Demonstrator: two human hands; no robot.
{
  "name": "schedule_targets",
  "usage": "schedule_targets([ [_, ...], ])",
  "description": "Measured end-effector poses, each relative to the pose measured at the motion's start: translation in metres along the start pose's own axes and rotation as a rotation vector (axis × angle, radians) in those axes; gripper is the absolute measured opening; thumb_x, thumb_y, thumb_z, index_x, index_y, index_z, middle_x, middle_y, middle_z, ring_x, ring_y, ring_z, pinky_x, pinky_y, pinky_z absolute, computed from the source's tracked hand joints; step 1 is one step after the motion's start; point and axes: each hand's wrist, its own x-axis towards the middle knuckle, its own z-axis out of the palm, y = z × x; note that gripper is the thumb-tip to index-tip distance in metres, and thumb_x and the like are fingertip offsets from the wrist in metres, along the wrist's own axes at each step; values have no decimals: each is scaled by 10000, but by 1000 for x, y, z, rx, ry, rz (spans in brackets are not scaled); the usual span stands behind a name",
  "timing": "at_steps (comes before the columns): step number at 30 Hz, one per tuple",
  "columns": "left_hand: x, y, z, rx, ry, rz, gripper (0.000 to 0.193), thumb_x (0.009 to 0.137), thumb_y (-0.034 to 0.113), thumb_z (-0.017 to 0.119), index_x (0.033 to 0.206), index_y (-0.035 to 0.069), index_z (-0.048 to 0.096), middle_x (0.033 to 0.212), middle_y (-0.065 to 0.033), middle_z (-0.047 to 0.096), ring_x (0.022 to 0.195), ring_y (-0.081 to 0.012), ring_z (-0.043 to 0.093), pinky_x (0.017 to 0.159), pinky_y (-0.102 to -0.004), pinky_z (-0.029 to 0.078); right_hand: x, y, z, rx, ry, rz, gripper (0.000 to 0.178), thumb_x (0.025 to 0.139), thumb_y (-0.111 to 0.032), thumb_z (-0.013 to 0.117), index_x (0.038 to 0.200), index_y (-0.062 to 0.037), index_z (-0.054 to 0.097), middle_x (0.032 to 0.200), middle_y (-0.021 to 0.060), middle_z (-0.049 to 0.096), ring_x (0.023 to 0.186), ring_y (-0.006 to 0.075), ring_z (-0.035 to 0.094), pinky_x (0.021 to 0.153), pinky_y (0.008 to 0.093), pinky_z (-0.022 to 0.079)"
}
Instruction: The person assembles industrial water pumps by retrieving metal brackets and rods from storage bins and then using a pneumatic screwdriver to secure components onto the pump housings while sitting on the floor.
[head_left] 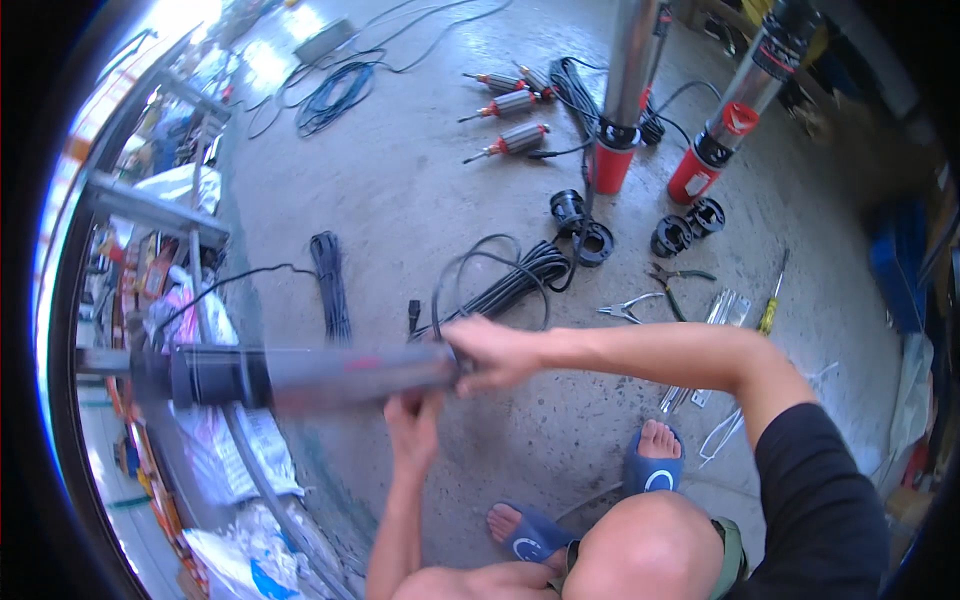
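Note:
A long submersible pump [345, 382], grey with a black left end, lies level across the left half of the view and is smeared by motion. My right hand [492, 352] is closed around its right end. From below, my left hand [412, 425] grips the pump's underside near that same end; its fingertips are partly hidden by the body. Just beyond the right hand, a bundle of black cable [515, 285] rests on the floor, with a loose loop of it close to the pump.
Two upright pumps [617, 120] with red bases stand at the far right. Several motor rotors [520, 140], black ring parts [672, 235], pliers [680, 280], a yellow screwdriver [770, 305] and coiled cable [335, 98] lie on the floor. Metal shelving [160, 208] with bags lines the left.

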Motion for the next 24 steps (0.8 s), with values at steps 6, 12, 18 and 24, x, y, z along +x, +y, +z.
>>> schedule_targets([
  [6, 66, 0, -4, -352, -7, -118, 294, 1017, 205, 552, 1109, -47, 672, 1014, -53, 696, 853, -94, 625, 787, -254, 489, 42, 16, 18, 294, 193, 451, 578, 844, -340, 767, 1143, 29, 438, 977, 163, 600, 991, 285, 587, 873, 384, 469],
  [12, 5, -61, 55, -450, 152, -313, 267, 1033, 175, 513, 1001, -28, 684, 960, -52, 691, 861, -95, 606, 799, -267, 482, -40, 11, 60, 683, 221, 786, 589, 891, -288, 735, 1279, 27, 423, 1096, 92, 563, 1032, 166, 540, 934, 325, 463],
  [18, -4, -40, 64, 132, 133, -457, 315, 1007, 188, 535, 923, -58, 713, 833, -73, 706, 761, -85, 574, 688, -318, 470, -63, 25, 78, 658, 174, 870, 688, 911, -332, 700, 1345, 59, 336, 1183, 169, 574, 1115, 223, 558, 969, 337, 460],
  [24, 19, -27, 68, 240, 80, -473, 346, 854, 286, 753, 862, -60, 742, 767, -80, 721, 699, -92, 620, 640, -310, 503, -54, 46, 95, 264, 150, 927, 757, 881, -373, 634, 1275, 182, 305, 1132, 351, 602, 1088, 407, 627, 910, 430, 499],
])
